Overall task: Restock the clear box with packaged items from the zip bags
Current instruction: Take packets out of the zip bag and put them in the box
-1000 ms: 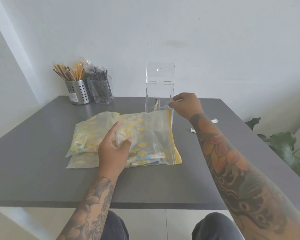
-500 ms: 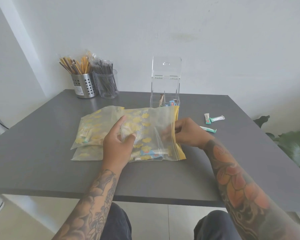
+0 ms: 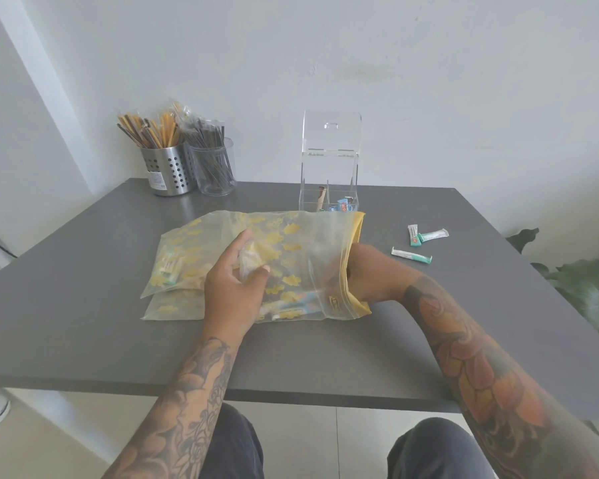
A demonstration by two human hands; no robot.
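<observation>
Far left of the clear box, at the back of the grey table, there's a perforated steel cup stuffed with wrapped sticks, and a clear cup of dark ones touching it; in front of the box and to its left lie two zip bags, see-through plastic with yellow blotchy prints, one stacked on the other, small packets showing through. The left hand sits on the top zip bag, which lies just in front of the box and overlaps those two; thumb and fingers pinch a bunched fold of its plastic. That bag has a yellow zip strip at its mouth, facing right, with blue and white packets inside near the front edge. The right hand is pushed into that mouth past the knuckles; can't tell how its fingers are set, the plastic blurs them. The box itself is tall clear acrylic, lid flipped up against the wall, a few packets in the bottom compartments. Right of the box, three loose sachets with teal ends lie on the table; a green plant is off the edge.
</observation>
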